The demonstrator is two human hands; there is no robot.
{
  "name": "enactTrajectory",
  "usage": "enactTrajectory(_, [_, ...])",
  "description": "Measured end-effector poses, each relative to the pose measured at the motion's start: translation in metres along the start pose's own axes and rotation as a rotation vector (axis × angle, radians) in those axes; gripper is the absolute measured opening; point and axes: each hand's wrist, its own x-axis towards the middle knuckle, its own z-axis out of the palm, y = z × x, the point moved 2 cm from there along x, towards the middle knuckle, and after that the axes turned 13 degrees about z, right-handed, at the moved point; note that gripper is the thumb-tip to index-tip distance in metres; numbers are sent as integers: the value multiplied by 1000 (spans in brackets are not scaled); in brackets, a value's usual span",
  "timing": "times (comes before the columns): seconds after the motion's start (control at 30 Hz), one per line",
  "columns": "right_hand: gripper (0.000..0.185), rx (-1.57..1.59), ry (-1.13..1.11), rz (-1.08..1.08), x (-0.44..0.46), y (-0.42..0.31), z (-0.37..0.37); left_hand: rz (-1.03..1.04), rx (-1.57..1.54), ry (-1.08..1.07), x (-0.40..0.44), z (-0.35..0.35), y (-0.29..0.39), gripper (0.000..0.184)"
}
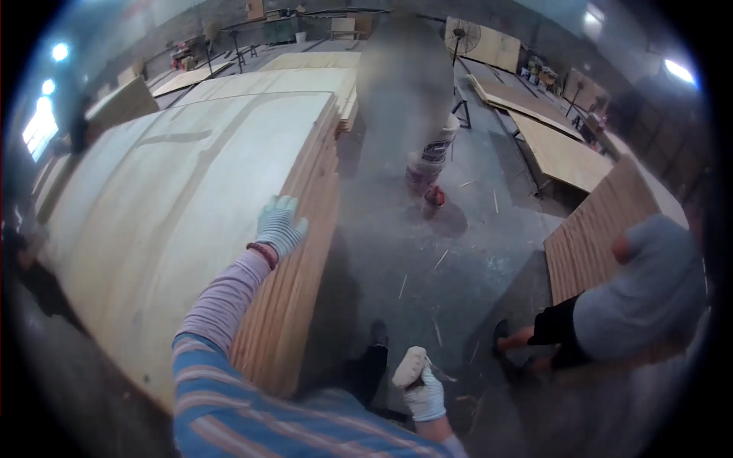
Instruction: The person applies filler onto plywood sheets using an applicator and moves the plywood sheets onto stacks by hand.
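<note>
My left hand [281, 227], in a striped white glove, lies with its fingers stretched out on the top sheet near the edge of a tall plywood stack [221, 164]. The pale top sheet has darker streaks, and the stack's layered side faces the aisle. My right hand [425, 398], also gloved, is low in front of my body, apart from the stack. Its fingers are closed around a pale, putty-like lump [410, 367]. A thin flat piece [440, 371] sticks out beside the lump; its kind is not clear.
A person in a grey shirt [641, 294] bends beside another plywood stack [599, 229] at right. Ahead, a blurred figure [405, 84] stands near a bucket [440, 141] and a small red pot [434, 198]. Wood slivers [403, 286] lie on the grey floor [473, 259].
</note>
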Motion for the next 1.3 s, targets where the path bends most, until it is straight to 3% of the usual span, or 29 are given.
enactTrajectory(0.17, [36,-109,48,-23,142,-109,79,-158,172,-61,176,91,-68,57])
enactTrajectory(0.3, [32,-321,188,-115,251,-192,110,-274,232,-19,254,192,-113,63])
enactTrajectory(0.37, [32,-370,193,-170,307,-240,150,-343,183,-34,297,200,-123,61])
enactTrajectory(0.47, [34,-402,103,-189,408,-324,170,-176,60,134,342,230,-159,55])
enactTrajectory(0.53, [34,-225,131,-150,480,-380,211,-170,131,179,376,240,-179,52])
enactTrajectory(0.57, [35,-626,92,-272,519,-415,226,-197,152,176,389,252,-193,52])
enactTrajectory(0.6, [35,-750,67,-302,560,-446,247,-220,168,169,403,266,-203,53])
enactTrajectory(0.63, [36,-871,42,-339,601,-477,267,-296,143,114,419,271,-208,58])
enactTrajectory(0.67, [37,-714,28,-287,645,-505,294,-316,171,50,433,282,-214,61])
enactTrajectory(0.7, [37,-796,229,-257,659,-521,331,-344,202,-9,443,294,-221,64])
enactTrajectory(0.73, [37,-904,265,-288,702,-558,354,-404,240,-62,449,303,-226,66])
enactTrajectory(0.8, [38,-1204,258,-483,798,-626,384,-512,176,-238,469,284,-214,74])
enactTrajectory(0.83, [38,-1334,262,-584,850,-655,395,-536,197,-190,461,290,-225,77])
enactTrajectory(0.93, [38,-1588,348,-711,991,-710,370,-679,271,-186,474,279,-228,82])
enactTrajectory(0.97, [38,-1715,312,-844,1064,-748,311,-705,272,-235,486,273,-221,83])
enactTrajectory(1.0, [38,-1720,270,-824,1097,-756,270,-726,277,-255,494,269,-219,83])
enactTrajectory(1.1, [63,-2044,692,-244,1106,-740,264,-715,247,-353,503,254,-217,85])
enactTrajectory(1.13, [61,-2097,763,-177,1105,-733,269,-729,228,-389,507,248,-217,86])
enactTrajectory(1.3, [52,-2198,718,-221,1169,-678,338,-792,133,-512,526,256,-243,87])
